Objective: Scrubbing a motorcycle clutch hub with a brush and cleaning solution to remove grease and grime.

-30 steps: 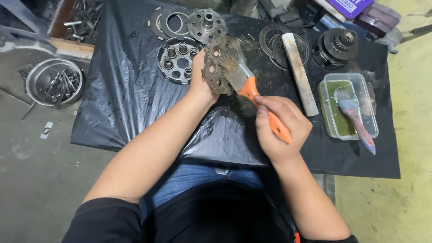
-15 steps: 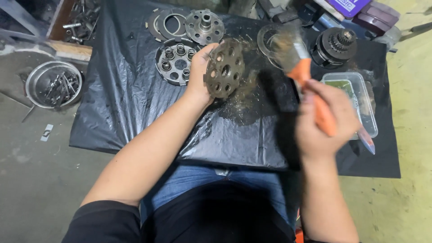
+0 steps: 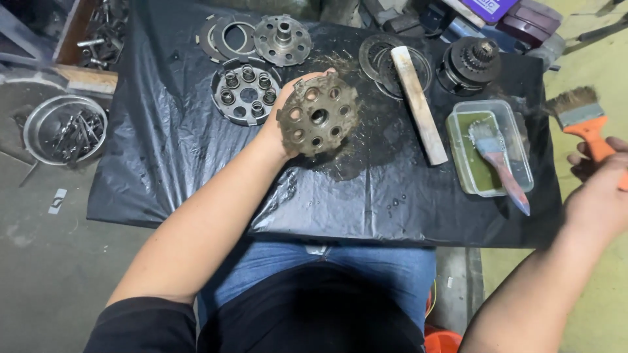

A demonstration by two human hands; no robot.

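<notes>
Left hand point(image 3: 282, 124) grips dirty round perforated metal disc point(image 3: 318, 116), tilted up above black plastic sheet point(image 3: 163, 144) on table. Right hand point(image 3: 598, 193) off to the right, clenched on orange-handled brush point(image 3: 579, 114), well apart from disc, near green-liquid tub point(image 3: 458, 140) w/ 2nd brush point(image 3: 497, 157)

Black plastic sheet point(image 3: 163, 150) — bears metal discs point(image 3: 282, 39), wooden stick point(image 3: 418, 104), liquid tub point(image 3: 487, 147).
</notes>
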